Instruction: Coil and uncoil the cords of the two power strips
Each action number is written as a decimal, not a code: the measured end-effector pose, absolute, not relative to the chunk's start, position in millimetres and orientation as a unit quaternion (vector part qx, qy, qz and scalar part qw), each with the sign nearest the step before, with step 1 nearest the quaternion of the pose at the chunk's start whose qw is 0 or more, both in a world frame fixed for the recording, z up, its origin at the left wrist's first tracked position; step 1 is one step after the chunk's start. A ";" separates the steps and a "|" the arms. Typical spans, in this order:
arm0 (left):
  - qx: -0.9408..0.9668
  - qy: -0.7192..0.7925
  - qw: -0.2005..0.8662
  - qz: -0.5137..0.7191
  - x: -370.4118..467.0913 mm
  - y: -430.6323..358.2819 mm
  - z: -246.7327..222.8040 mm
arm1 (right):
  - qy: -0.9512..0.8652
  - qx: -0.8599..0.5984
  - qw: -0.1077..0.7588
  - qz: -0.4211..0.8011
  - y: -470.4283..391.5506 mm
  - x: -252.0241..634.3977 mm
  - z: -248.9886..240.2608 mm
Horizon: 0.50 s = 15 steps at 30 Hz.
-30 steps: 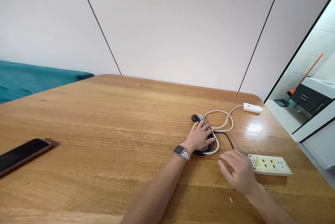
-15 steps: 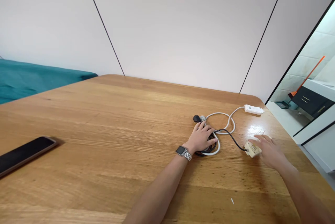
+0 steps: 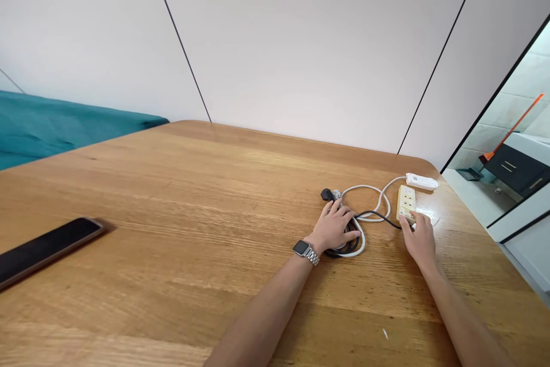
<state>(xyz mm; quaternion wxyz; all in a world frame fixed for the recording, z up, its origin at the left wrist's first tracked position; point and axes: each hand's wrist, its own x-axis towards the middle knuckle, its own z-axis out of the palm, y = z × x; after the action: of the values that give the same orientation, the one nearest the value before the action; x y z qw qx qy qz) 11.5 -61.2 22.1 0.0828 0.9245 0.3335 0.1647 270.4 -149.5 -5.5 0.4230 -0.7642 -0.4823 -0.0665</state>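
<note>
My left hand point(image 3: 334, 228), with a watch on its wrist, lies spread over a bundle of coiled cables point(image 3: 358, 247), one white and one black. A black plug point(image 3: 326, 194) and a paler plug point(image 3: 337, 194) poke out beyond its fingers. My right hand point(image 3: 419, 239) has its thumb and fingers closed around the near end of a cream power strip point(image 3: 406, 200), which points away from me. The black cable runs to that end, partly hidden by the hand. Beyond it lies a white power strip point(image 3: 421, 181) on the white cable.
The wooden table point(image 3: 193, 201) meets a pale panelled wall. A black phone point(image 3: 49, 249) lies at the left, and a small white scrap point(image 3: 385, 334) near the front. Teal upholstery point(image 3: 77, 126) borders the far left. An orange broom point(image 3: 513, 129) stands through the doorway at right.
The cream power strip has turned lengthwise and shifted away from me, beside the white one. My right hand has moved left to its near end. My left hand stays on the cables.
</note>
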 end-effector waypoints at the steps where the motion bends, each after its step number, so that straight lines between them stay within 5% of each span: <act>1: 0.924 0.333 0.082 0.168 11.5 -61.0 21.8 | -0.493 -0.760 0.420 -0.056 -148.6 268.8 -7.3; 8: 0.922 0.340 0.078 0.167 12.3 -60.2 19.6 | -0.570 -0.692 0.439 0.065 -138.7 277.8 -13.3; 15: 0.922 0.337 0.080 0.174 11.5 -59.2 20.2 | -0.551 -0.688 0.473 0.009 -135.2 278.1 -11.8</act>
<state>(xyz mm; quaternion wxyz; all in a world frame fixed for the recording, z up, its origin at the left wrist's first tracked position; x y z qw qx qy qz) 11.5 -59.2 20.2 0.0803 0.9220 0.3365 0.1739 278.1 -135.2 -11.8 0.4731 -0.6876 -0.5507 0.0091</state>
